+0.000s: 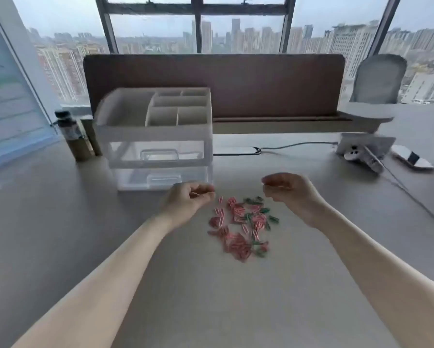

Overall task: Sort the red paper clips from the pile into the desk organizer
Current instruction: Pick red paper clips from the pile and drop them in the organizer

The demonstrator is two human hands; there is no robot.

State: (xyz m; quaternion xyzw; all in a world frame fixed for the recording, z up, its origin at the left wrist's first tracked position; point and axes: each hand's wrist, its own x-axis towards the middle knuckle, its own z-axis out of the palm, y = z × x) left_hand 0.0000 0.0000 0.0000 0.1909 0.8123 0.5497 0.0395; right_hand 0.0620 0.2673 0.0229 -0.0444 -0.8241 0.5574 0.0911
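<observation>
Pale grey surface (60, 222) across the whole foreground, backed by a brown partition (236, 84) and windows. White organizer (153, 136) at left centre against the partition: open-top compartments above, two clear drawers below, both closed. Grey chair (379, 79) beyond the partition at right. Dark-capped bottle (70, 136) just left of the organizer. Power strip (361, 151) at far right, with a cable running off right. Pile (243, 227) of red and green clips on the surface, in front and to the right of the organizer, between the two forearms. Left hand (188, 202) at the pile's upper-left edge, fingers curled, thumb to fingertips as if pinching; too blurred to tell whether a clip is held. Right hand (286, 189) raised over the pile's upper-right edge, fingers loosely curled, nothing visibly held.
</observation>
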